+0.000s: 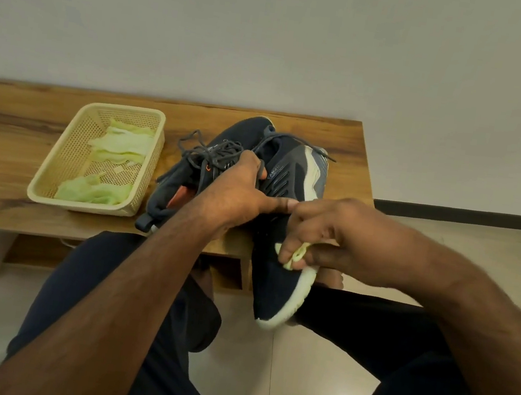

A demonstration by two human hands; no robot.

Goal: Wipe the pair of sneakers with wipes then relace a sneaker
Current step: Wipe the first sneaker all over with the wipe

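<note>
— So, where is the sneaker being cleaned?

— Held up over the person's lap, in front of the wooden surface point(343, 135). This dark navy sneaker point(274, 285) is tipped on its side, white sole toward the right, toe pointing down toward the camera.

— And the hands?

— The left hand point(240, 188) grips the sneaker at its laced upper part, fingers curled over the tongue area, thumb stretched along the side toward the other hand. The right hand point(323, 235) has its fingers curled round a crumpled pale green wipe point(296, 255), pinching it against the navy fabric just beside the white sole edge.

— The other shoe?

— A second dark sneaker point(189, 174) lies on the surface behind the left hand, its grey laces point(205, 150) loose and tangled on top, an orange lining showing at the opening. It touches or sits just beside the held one; I cannot tell which.

— Anything else on the surface?

— A cream perforated plastic basket point(57, 167) to the left of the shoes, well apart from the hands. Inside it lie several pale green wipes point(116, 148), some bunched at the near end, others spread at the far end.

— And below?

— Dark trousers point(92, 281) on both legs, over a glossy tiled floor point(310, 386).
</note>
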